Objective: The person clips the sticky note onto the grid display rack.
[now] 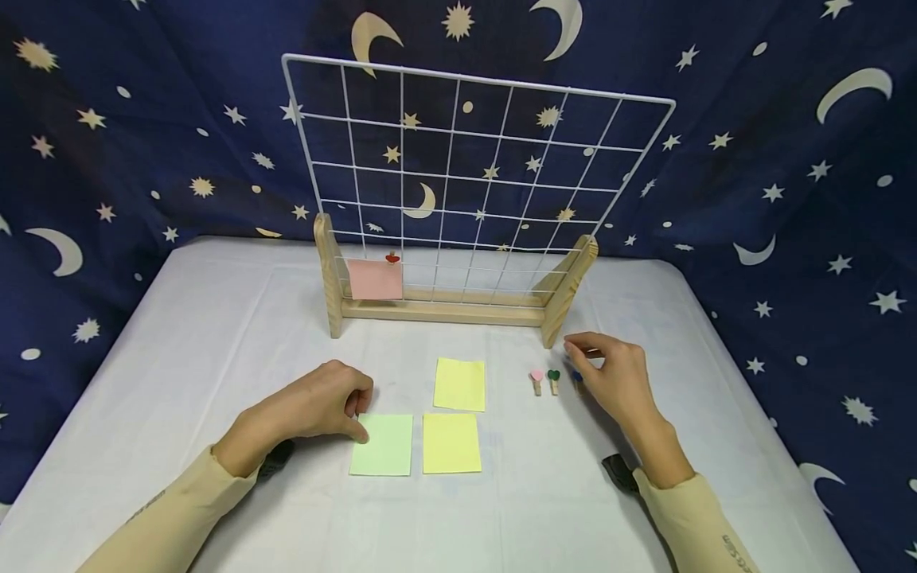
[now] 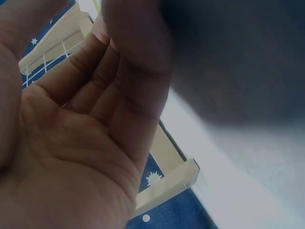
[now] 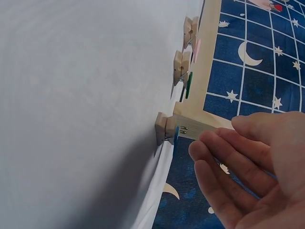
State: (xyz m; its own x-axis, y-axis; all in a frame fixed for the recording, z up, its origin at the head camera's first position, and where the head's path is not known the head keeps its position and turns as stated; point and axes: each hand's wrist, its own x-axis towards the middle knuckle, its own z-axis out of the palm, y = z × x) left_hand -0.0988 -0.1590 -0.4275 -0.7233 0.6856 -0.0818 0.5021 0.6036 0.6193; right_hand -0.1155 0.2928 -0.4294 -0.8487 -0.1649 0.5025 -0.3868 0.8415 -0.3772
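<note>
My left hand [image 1: 315,404] is at the left side of a light green paper square [image 1: 387,447], its thumb over the left edge and its fingertips by the top left corner. Thumb and fingers stand apart in the head view. In the left wrist view the bent fingers [image 2: 86,67] show from the palm side. My right hand [image 1: 614,374] hovers beside a small wooden clothespin with a blue decoration [image 3: 165,129], with loosely bent fingers holding nothing. Two similar clothespins lie to its left, one with a pink heart [image 1: 537,377], one with a green heart [image 1: 554,377].
Two yellow paper squares [image 1: 459,385] [image 1: 451,443] lie mid-table. Behind them a white wire grid [image 1: 447,171] stands in a wooden base [image 1: 444,315]. A red-topped clothespin [image 1: 392,257] is on the grid at a pink paper [image 1: 376,280]. A star-patterned cloth [image 1: 759,199] hangs behind.
</note>
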